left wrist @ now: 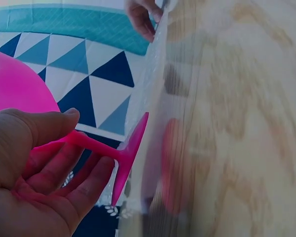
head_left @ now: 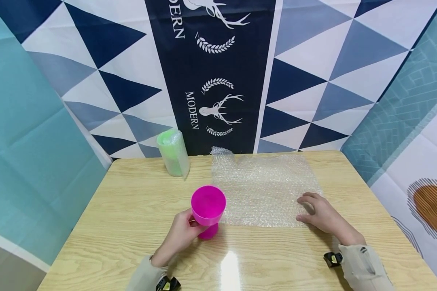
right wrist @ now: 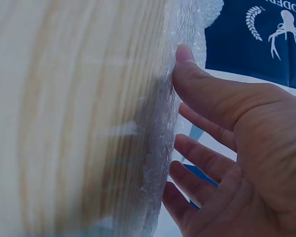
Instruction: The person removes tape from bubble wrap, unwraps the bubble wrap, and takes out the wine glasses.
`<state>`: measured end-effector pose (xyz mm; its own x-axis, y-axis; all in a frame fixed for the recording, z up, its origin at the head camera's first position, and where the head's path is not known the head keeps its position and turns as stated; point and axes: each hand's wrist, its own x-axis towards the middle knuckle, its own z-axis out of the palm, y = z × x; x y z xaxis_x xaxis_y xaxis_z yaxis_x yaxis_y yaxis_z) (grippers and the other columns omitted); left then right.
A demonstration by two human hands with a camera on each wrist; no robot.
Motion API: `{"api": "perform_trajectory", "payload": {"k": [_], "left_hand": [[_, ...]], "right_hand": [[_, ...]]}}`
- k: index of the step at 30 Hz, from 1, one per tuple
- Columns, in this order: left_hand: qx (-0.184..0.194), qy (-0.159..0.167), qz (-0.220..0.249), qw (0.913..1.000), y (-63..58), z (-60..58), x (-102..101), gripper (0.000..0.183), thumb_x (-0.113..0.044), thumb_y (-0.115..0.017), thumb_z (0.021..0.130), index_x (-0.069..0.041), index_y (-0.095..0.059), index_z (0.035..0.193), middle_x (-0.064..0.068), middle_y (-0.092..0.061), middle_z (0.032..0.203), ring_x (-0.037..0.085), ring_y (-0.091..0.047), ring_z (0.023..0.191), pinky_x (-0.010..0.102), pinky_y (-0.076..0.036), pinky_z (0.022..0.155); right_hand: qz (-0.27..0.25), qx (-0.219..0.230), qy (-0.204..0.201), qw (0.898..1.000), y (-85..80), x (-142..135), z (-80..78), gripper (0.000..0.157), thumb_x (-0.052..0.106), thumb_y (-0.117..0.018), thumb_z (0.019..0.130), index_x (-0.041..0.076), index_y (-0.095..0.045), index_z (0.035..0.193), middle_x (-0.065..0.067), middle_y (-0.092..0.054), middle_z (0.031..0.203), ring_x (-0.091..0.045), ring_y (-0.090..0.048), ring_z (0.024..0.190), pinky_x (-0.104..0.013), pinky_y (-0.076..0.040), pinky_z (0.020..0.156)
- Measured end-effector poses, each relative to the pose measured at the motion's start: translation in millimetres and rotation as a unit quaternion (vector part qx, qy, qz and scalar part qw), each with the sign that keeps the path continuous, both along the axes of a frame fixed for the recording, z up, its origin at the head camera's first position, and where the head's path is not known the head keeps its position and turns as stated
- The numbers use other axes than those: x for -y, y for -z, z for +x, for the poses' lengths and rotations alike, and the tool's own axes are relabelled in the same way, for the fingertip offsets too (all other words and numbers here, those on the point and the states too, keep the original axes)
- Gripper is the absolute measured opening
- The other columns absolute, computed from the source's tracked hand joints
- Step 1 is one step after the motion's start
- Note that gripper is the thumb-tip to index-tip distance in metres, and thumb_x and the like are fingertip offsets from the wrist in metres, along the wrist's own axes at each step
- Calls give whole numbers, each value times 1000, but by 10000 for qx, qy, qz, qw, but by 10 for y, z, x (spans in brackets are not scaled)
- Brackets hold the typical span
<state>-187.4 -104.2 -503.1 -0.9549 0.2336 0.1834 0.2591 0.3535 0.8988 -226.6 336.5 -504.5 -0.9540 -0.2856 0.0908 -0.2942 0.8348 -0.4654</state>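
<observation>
My left hand [head_left: 182, 234] grips a bright pink plastic goblet [head_left: 208, 204] by its stem, with the bowl facing up. In the left wrist view, the round foot [left wrist: 130, 158] of the goblet hangs a little above the wood. A sheet of clear bubble wrap [head_left: 266, 190] lies flat on the table, just right of the goblet, its far left corner curled up. At the sheet's right edge is my right hand [head_left: 322, 212], thumb and fingers spread apart. In the right wrist view its fingertips [right wrist: 183, 52] touch or nearly touch the wrap, without pinching it.
A light wood table [head_left: 131, 210] carries everything. Near its back left stands a green roll-shaped bundle [head_left: 173, 152] wrapped in clear film or bubble wrap. Patterned cloth [head_left: 215, 81] hangs along the back edge, and more cloth closes off both sides.
</observation>
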Motion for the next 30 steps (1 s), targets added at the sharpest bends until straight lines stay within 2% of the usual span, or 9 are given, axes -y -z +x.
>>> {"api": "perform_trajectory", "payload": {"k": [4, 8, 13, 19, 30], "left_hand": [[71, -230, 72, 9997, -2, -5, 48, 28, 0, -80, 85, -2, -72, 111, 16, -75, 107, 28, -74, 99, 21, -62, 80], [170, -450, 168, 9987, 17, -13, 85, 26, -2, -82, 84, -4, -73, 108, 13, -76, 103, 21, -74, 96, 21, -62, 79], [6, -601, 284, 9978, 5, -25, 136, 26, 1, -82, 83, -3, -73, 107, 12, -76, 102, 16, -74, 93, 23, -63, 79], [-212, -770, 263, 9965, -30, -44, 213, 26, 3, -82, 82, -3, -73, 106, 13, -76, 102, 20, -75, 94, 24, -63, 79], [-81, -1104, 231, 9936, -68, -107, 348, 27, 2, -82, 83, -2, -73, 107, 13, -76, 103, 22, -74, 94, 28, -64, 80]], "right_hand": [[0, 49, 23, 10000, 3, 5, 14, 50, 19, -85, 84, -3, -65, 124, -36, -51, 139, -58, -47, 128, -72, -42, 105], [29, 64, 9, 10000, 9, 0, 15, 52, 21, -86, 83, -3, -65, 124, -36, -50, 139, -58, -47, 128, -72, -42, 104], [-23, 37, 14, 10000, 9, 6, 13, 51, 20, -85, 84, -3, -65, 124, -36, -50, 140, -58, -47, 129, -72, -42, 105], [-55, 30, 21, 10000, 6, 6, 9, 51, 21, -85, 84, -3, -65, 124, -35, -50, 140, -57, -47, 129, -72, -42, 106], [-130, 92, 73, 9998, -4, 11, 24, 51, 21, -85, 84, -3, -65, 125, -35, -50, 140, -57, -46, 130, -72, -42, 105]]}}
